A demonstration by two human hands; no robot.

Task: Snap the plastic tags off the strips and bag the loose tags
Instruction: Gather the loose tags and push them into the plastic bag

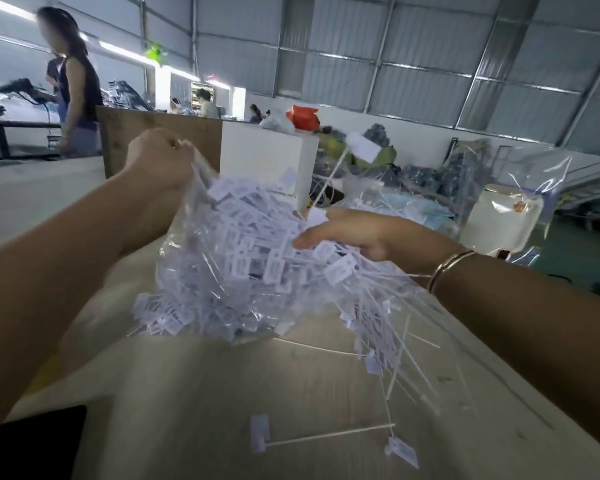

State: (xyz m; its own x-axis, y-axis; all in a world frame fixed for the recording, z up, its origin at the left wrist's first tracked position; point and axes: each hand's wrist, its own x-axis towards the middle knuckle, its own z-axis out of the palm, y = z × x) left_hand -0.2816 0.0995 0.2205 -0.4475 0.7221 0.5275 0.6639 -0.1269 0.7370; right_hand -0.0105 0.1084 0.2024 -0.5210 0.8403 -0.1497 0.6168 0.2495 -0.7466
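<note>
Two hands work a clear plastic bag (222,258) at the centre of the frame. The left hand (160,157), raised at upper centre-left, has its fingers curled around the gathered rim of the bag and holds it up off the bench (222,393). The bag hangs beneath that hand, filled with white plastic tags (243,265) (flat rectangular heads on thin stems). The right hand (354,233), at centre right, lies at the open side of the bag among a bundle of tags whose stems fan out toward the lower right; its fingers are partly hidden by the tags, so the grip cannot be determined. A bracelet (447,268) sits on the right wrist. Several loose tags (326,439) lie on the bench at lower centre. A dark flat object (39,445) occupies the lower left corner. A white box (267,161) stands behind the bag.
</note>
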